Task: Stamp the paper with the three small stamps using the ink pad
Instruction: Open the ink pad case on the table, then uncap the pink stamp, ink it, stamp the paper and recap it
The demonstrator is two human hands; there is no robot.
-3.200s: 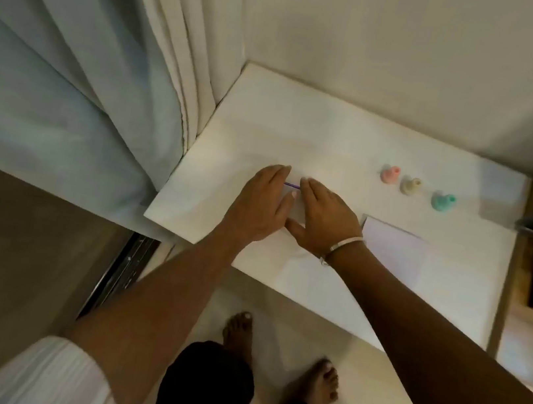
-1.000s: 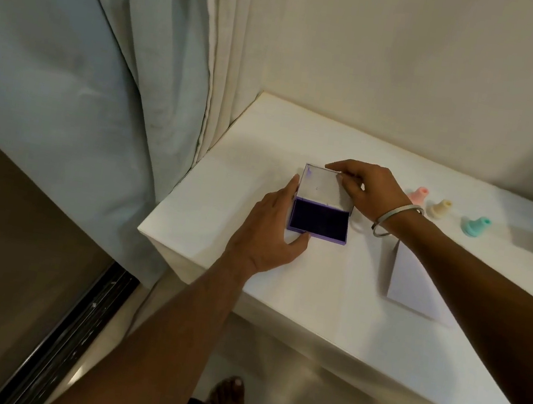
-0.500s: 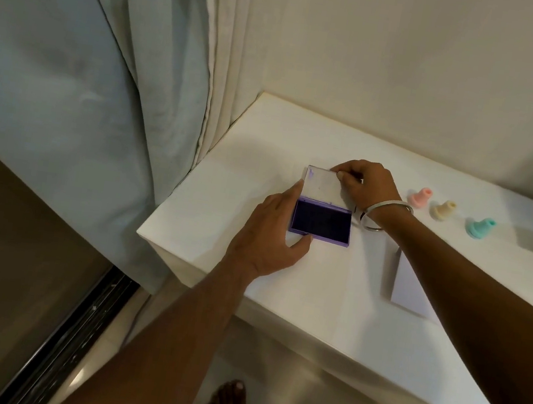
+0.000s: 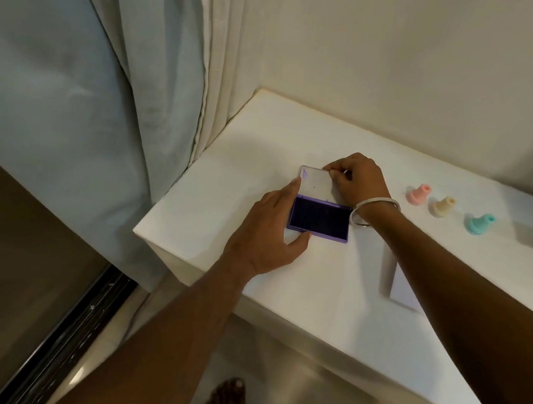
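Note:
A purple ink pad (image 4: 319, 221) lies open on the white table (image 4: 363, 306), its dark ink face up. Its clear lid (image 4: 314, 183) is folded back flat behind it. My left hand (image 4: 267, 233) grips the pad's left side, thumb at the front edge. My right hand (image 4: 356, 179) pinches the lid's far right corner. To the right stand three small stamps in a row: pink (image 4: 418, 193), cream (image 4: 442, 206) and teal (image 4: 478, 223). A white sheet of paper (image 4: 405, 292) lies near the table's front right, partly hidden by my right forearm.
Pale curtains (image 4: 121, 76) hang against the table's left edge. A cream wall (image 4: 416, 68) rises behind the table. A dark floor track (image 4: 65, 337) runs below on the left. My bare feet (image 4: 228, 400) stand under the table's front edge.
The closed ink pad has been opened since the earliest frame. Over the last second the lid has swung back flat on the table, my right hand following it.

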